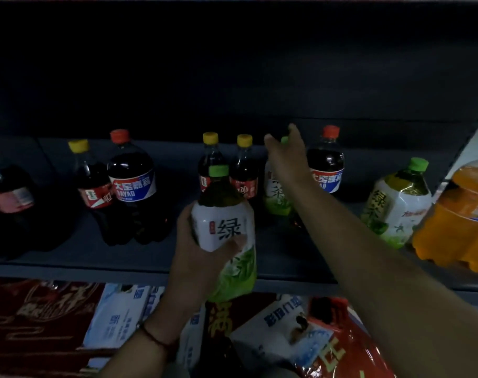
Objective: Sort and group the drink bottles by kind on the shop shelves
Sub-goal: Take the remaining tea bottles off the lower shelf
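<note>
Left hand [202, 257]: we hold a green tea bottle [227, 236] by its label band, fingers behind and thumb across the front, just in front of the shelf [150, 257] edge.
Right hand [285, 156]: we reach to the back row, fingers spread at the neck of a second green tea bottle [276, 195]; the hand hides the contact, so we cannot tell if they are closed on it.
Weight: both bottles look full and large, so we judge them heavy for one hand.
Surface: the shrink sleeve under our left thumb looks smooth and likely slippery; the body should give a little when squeezed.
Where to take hold: below our right fingers the shoulder narrows to a green cap, a sure place to lift; a hand under the base would steady it.
Neighbours: a yellow-capped cola bottle [244, 170] stands just left of the reaching hand, a red-capped cola bottle [326, 162] just right; tight clearance.
Target group: a third green tea bottle [396, 203] stands further right, beside an orange soda bottle [456, 216].
</note>
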